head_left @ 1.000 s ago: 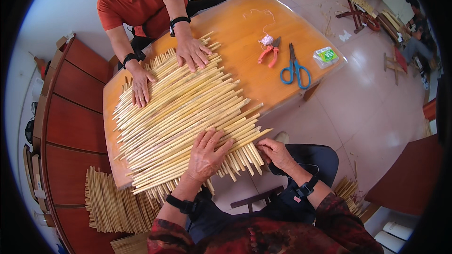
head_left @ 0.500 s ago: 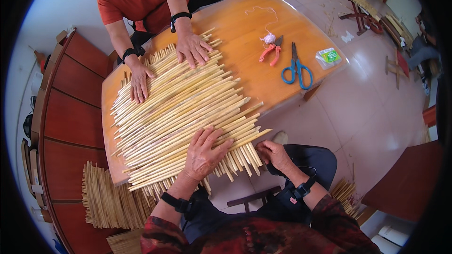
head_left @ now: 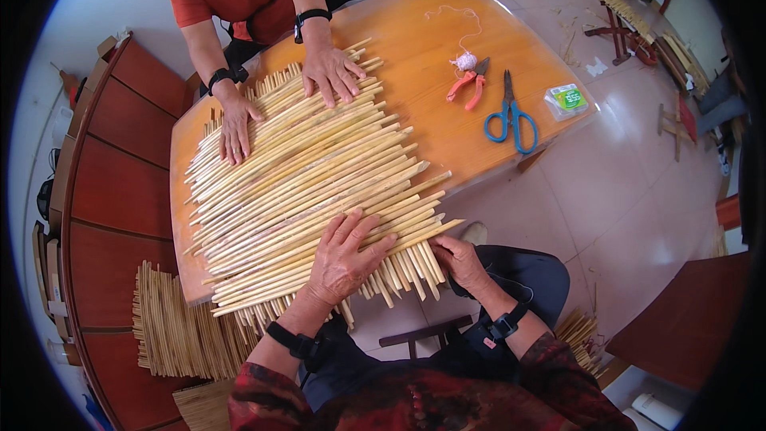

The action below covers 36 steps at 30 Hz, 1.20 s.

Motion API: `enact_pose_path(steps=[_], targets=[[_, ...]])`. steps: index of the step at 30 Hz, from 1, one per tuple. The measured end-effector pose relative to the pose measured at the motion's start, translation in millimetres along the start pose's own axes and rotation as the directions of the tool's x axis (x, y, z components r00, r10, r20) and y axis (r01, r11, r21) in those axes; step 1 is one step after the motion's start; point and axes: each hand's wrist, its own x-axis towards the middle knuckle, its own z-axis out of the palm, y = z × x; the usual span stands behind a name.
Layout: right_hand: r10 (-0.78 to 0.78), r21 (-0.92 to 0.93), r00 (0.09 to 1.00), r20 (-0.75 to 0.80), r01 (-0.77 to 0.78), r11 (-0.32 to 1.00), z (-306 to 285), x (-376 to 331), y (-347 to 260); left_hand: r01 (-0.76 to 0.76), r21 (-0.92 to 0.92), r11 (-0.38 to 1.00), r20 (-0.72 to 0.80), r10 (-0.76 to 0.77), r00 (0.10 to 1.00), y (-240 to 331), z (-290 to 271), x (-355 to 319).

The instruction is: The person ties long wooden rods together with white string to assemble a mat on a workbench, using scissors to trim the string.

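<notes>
A mat of pale peeled stalks (head_left: 295, 183), laid side by side in a layer, covers the left half of the table and overhangs its near edge. My left hand (head_left: 347, 259) lies on the mat's near part, fingers spread and pressing down. Close to the right-hand ends of the nearest stalks is my right hand (head_left: 463, 263), its fingers curled and partly hidden beneath them; what they pinch is not visible. A thin white thread (head_left: 519, 289) runs over my lap near the right wrist. Across the table, another person's two hands (head_left: 237, 124) (head_left: 331, 72) rest flat on the mat's far part.
On the orange table (head_left: 399, 24) lie a ball of pink thread (head_left: 466, 61), red-handled pliers (head_left: 467, 84), blue-handled scissors (head_left: 511, 120) and a small green-and-white timer (head_left: 568, 100). A red-brown cabinet (head_left: 120, 215) stands left, with stalk bundles (head_left: 187, 327) beside it.
My right hand has moved slightly up and left, closer against the stalk ends. My left hand and the other person's hands stay on the mat. The whole view has shifted a little.
</notes>
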Motion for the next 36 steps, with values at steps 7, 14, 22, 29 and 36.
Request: enact_pose_path(steps=[7, 14, 22, 29, 36], targets=[[0.040, -0.025, 0.998, 0.054, -0.039, 0.999, -2.0, 8.0, -22.4, -0.012, 0.019, 1.000, 0.020, 0.012, 1.000, -0.9, -0.7, -0.4], [-0.028, -0.021, 0.998, 0.050, 0.030, 0.999, 1.8, 9.8, -15.4, -0.031, 0.047, 0.998, 0.052, 0.028, 0.998, 0.4, -1.4, 0.7], [0.097, 0.255, 0.993, 0.064, -0.110, 0.961, 5.5, 12.2, 4.2, -0.007, 0.021, 1.000, 0.060, 0.005, 0.998, 0.7, -1.5, 1.3], [0.183, 0.312, 0.970, 0.159, -0.226, 0.923, 2.5, 11.1, 16.5, 0.011, 0.031, 0.999, 0.071, -0.013, 0.997, 0.9, -3.9, 2.5], [0.240, 0.291, 0.948, 0.209, -0.295, 0.910, -0.6, 6.4, 16.9, 0.020, 0.023, 1.000, 0.066, -0.021, 0.998, 0.1, -3.5, 0.6]])
